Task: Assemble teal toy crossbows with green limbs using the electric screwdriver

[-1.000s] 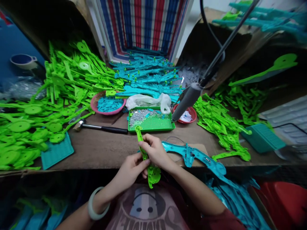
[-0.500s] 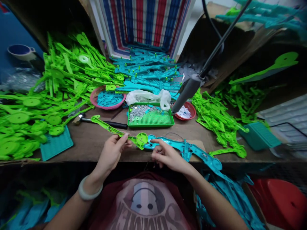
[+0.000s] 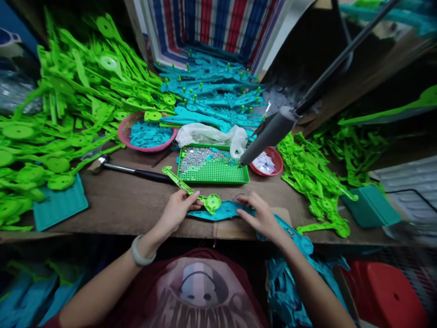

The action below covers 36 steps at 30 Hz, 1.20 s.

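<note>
My left hand (image 3: 179, 210) pinches a bright green plastic arm (image 3: 186, 187) between thumb and fingers. Its round cup-shaped end (image 3: 213, 201) points right, over a long turquoise plastic part (image 3: 223, 210) lying near the table's front edge. My right hand (image 3: 262, 214) reaches across the turquoise part, thumb and index finger apart, and covers its middle. By the index fingertip a thin dark wire loop (image 3: 236, 197) shows; whether the fingers touch it I cannot tell. The turquoise part's right end (image 3: 305, 245) emerges beyond my right wrist.
Behind my hands sits a green tray (image 3: 213, 175) of small metal pieces. A hammer (image 3: 133, 171), a pink basket (image 3: 124, 132), a red basket (image 3: 278, 157) and a hanging grey screwdriver (image 3: 269, 134) surround it. Green parts (image 3: 54, 164) heap up left, more (image 3: 307, 177) right; turquoise parts (image 3: 208, 91) lie behind.
My left hand and the green arm have moved right. My right hand has shifted right along the turquoise part, its fingers spreading. The turquoise part now shows farther left, beneath the green arm.
</note>
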Motion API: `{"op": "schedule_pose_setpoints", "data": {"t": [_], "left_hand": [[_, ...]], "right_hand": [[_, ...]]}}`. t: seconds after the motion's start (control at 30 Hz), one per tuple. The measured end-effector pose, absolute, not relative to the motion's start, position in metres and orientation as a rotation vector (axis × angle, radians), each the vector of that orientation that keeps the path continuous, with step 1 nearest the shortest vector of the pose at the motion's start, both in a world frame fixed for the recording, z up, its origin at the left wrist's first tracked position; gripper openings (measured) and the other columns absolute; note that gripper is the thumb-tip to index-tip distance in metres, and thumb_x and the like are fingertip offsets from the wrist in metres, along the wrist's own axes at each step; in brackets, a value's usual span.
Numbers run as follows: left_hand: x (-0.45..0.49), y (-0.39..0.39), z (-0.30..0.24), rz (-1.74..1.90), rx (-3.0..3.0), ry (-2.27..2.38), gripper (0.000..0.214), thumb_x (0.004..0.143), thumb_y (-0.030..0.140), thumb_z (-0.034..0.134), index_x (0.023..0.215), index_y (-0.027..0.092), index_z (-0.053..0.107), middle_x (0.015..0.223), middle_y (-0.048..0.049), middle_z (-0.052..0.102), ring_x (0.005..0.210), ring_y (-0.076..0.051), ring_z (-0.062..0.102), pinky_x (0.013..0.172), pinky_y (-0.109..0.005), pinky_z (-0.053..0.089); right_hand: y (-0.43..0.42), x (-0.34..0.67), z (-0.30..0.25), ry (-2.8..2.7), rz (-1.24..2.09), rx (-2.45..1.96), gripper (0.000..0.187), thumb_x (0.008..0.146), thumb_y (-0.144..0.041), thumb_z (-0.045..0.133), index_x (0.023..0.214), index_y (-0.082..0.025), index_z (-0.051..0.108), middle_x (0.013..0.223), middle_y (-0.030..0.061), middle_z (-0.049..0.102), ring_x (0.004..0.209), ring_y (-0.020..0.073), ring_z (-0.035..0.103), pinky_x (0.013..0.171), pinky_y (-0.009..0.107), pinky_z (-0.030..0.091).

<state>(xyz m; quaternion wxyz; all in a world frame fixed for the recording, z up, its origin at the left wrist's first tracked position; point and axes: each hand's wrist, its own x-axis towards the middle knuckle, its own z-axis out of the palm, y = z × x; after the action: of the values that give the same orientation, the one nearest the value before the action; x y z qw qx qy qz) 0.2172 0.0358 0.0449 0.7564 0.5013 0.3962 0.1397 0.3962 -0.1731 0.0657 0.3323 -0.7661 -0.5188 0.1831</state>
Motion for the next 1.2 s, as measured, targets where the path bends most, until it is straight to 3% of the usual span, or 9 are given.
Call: {"op": "schedule_pose_setpoints", "data": {"t": [0.17,0.4,0.53,0.63,0.7,0.83,0.97,1.07,1.2], "left_hand": [[0.211,0.04,0.043,0.2,1.161,0.875,0.055,0.061,0.062,0.086,0.078,0.014,0.066,0.072,-0.0063,0.074,0.068,-0.018,0.072,0.069,-0.029,0.06],[0.165,0.042,0.044,0.379,1.676,0.943,0.053,0.071,0.059,0.081,0.097,0.018,0.059,0.081,-0.0026,0.069,0.067,-0.018,0.067,0.061,-0.028,0.055],[0.161,0.03,0.062,0.672,2.451,0.503,0.042,0.087,0.044,0.072,0.116,0.017,0.058,0.122,-0.0159,0.063,0.112,-0.031,0.064,0.092,-0.045,0.056],[0.186,0.025,0.071,0.504,2.742,-0.008,0.049,0.092,0.03,0.065,0.137,0.016,0.051,0.147,-0.0217,0.051,0.138,-0.038,0.048,0.112,-0.055,0.042],[0.208,0.026,0.07,0.403,2.819,-0.181,0.056,0.092,0.031,0.063,0.143,0.016,0.047,0.151,-0.0212,0.049,0.143,-0.038,0.044,0.117,-0.058,0.034],[0.242,0.031,0.061,0.173,2.856,-0.377,0.051,0.091,0.035,0.061,0.139,0.018,0.053,0.127,-0.0141,0.068,0.123,-0.033,0.06,0.116,-0.056,0.034],[0.25,0.03,0.059,0.154,2.875,-0.428,0.043,0.089,0.034,0.061,0.127,0.016,0.061,0.109,-0.0136,0.068,0.106,-0.034,0.063,0.102,-0.053,0.046],[0.242,0.026,0.066,0.282,2.858,-0.459,0.039,0.089,0.03,0.058,0.125,0.014,0.061,0.11,-0.0156,0.065,0.103,-0.034,0.061,0.092,-0.048,0.052],[0.222,0.022,0.08,0.565,2.886,-0.506,0.036,0.094,0.024,0.053,0.128,0.01,0.057,0.116,-0.018,0.063,0.109,-0.034,0.059,0.099,-0.049,0.05]], "right_hand": [[-0.195,0.389,0.061,-1.612,0.406,-2.207,0.054,0.089,-0.037,0.071,0.137,-0.021,0.051,0.13,0.0162,0.059,0.116,0.0344,0.054,0.098,0.055,0.051],[-0.2,0.38,0.038,-1.568,0.286,-2.201,0.038,0.098,-0.023,0.051,0.136,-0.019,0.053,0.113,0.0156,0.063,0.105,0.0311,0.055,0.091,0.051,0.054],[-0.193,0.388,0.058,-1.567,0.472,-2.155,0.046,0.092,-0.025,0.065,0.137,-0.02,0.054,0.12,0.0144,0.062,0.114,0.0303,0.056,0.1,0.051,0.051],[-0.202,0.41,0.091,-1.592,0.704,-2.053,0.067,0.082,-0.035,0.08,0.141,-0.023,0.051,0.132,0.0117,0.06,0.126,0.0298,0.054,0.109,0.051,0.046],[-0.215,0.43,0.111,-1.494,0.698,-2.026,0.063,0.084,-0.038,0.078,0.14,-0.025,0.054,0.133,0.01,0.062,0.127,0.0281,0.055,0.11,0.048,0.045],[-0.237,0.462,0.123,-1.058,0.45,-2.162,0.037,0.089,-0.031,0.068,0.123,-0.018,0.065,0.113,0.0105,0.07,0.102,0.023,0.066,0.089,0.038,0.052],[-0.219,0.462,0.105,-0.894,0.446,-2.171,0.022,0.084,-0.022,0.068,0.105,-0.015,0.071,0.092,0.0058,0.072,0.083,0.0178,0.065,0.079,0.031,0.049],[-0.184,0.448,0.089,-0.923,0.546,-2.08,0.03,0.072,-0.013,0.076,0.102,-0.015,0.072,0.08,-0.0008,0.069,0.074,0.0133,0.061,0.072,0.025,0.046],[-0.149,0.433,0.079,-0.869,0.849,-1.883,0.043,0.06,0.001,0.072,0.102,-0.01,0.071,0.064,-0.0103,0.062,0.056,0.0061,0.055,0.056,0.017,0.04]]}}
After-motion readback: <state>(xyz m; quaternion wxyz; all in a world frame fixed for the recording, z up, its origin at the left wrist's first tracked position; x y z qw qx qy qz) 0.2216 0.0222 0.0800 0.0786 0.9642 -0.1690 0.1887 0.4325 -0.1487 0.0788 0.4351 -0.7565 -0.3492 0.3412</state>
